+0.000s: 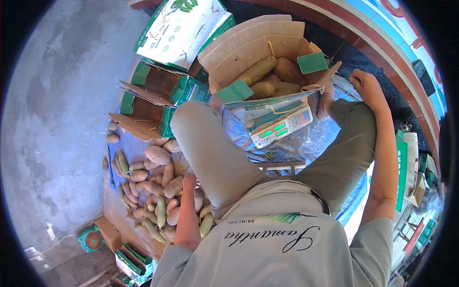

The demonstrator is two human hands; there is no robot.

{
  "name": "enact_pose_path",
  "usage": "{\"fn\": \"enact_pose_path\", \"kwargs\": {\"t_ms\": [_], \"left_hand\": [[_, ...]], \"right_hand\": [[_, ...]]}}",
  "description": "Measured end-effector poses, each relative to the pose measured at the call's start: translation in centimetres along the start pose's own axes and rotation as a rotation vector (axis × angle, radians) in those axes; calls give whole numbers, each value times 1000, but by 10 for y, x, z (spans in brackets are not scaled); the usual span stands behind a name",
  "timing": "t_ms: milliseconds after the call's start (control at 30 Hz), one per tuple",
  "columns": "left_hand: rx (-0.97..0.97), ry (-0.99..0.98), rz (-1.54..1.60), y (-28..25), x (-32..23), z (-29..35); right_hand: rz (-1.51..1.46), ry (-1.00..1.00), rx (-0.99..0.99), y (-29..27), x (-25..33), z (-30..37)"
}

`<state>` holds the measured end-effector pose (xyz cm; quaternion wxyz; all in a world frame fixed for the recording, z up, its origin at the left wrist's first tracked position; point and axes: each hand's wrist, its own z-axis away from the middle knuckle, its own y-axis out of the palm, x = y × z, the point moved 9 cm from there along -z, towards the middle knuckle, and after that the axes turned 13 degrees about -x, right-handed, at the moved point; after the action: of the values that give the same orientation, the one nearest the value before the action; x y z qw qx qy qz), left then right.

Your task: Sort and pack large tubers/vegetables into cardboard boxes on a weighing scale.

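My left hand (pixel 190 182) reaches down into a heap of brown potato-like tubers (pixel 158 154) and long greenish ones (pixel 161 211) left of my leg. Its fingers are hidden, so whether it grips one cannot be told. My right hand (pixel 366 86) rests by my right knee, fingers curled in, with nothing visible in them. Ahead of me a cardboard box (pixel 239 57) with its flaps up contains several large tubers, among them a long greenish one (pixel 258 71) and a brown one (pixel 289 71). The box appears to sit on a digital scale (pixel 283 128) with lit green displays.
Open green-and-brown boxes (pixel 143 115) stand front left, near a white-and-green carton (pixel 184 31). Blue sheeting (pixel 315 143) covers part of the ground. A green round device (pixel 91 239) and another box (pixel 134 263) are behind left. More green cartons (pixel 400 167) lie at right.
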<state>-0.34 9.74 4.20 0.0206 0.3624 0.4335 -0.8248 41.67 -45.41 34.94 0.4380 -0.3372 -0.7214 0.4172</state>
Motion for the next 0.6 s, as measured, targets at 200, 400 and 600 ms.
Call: {"fn": "enact_pose_path", "kwargs": {"t_ms": [200,400,600], "left_hand": [[-64,-53,-22,14,25,-4],[-112,78,-2,32,117,-40],[43,88,117,46,76,-17]], "right_hand": [[26,23,16,0,-7,4],[14,50,32,1,-2,0],[27,31,14,2,-3,1]]}}
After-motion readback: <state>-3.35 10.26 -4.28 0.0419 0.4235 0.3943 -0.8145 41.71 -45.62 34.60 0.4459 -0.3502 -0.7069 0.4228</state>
